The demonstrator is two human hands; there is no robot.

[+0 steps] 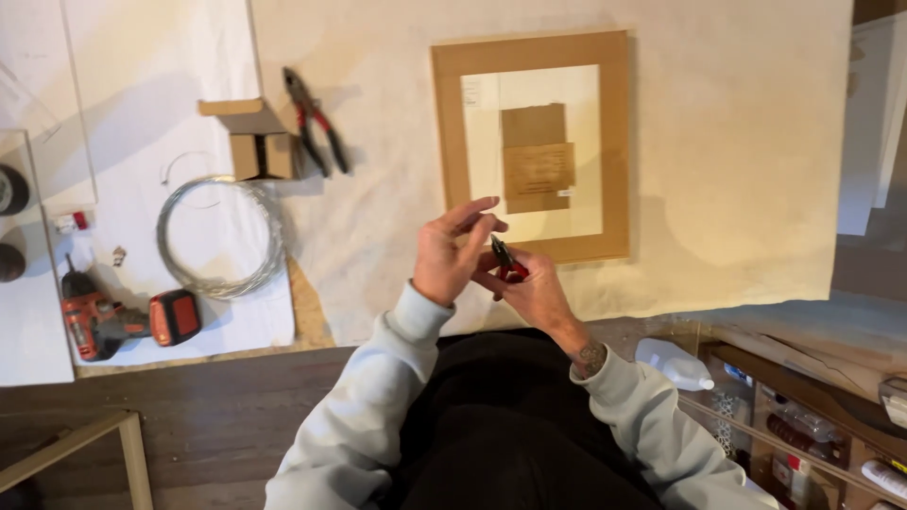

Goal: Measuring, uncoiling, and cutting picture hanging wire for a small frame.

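My right hand grips a small pair of red-handled cutters, jaws pointing up. My left hand is beside it, fingers spread and touching the tool's tip; whether it pinches something small is too fine to see. Both hands hover over the near edge of a cloth-covered table, just below a brown picture frame lying face down with a brown paper patch on its pale backing.
A larger pair of red-handled pliers lies left of the frame beside a small open cardboard box. A coil of wire and a red cordless drill lie farther left. A white jug and shelves with bottles stand lower right.
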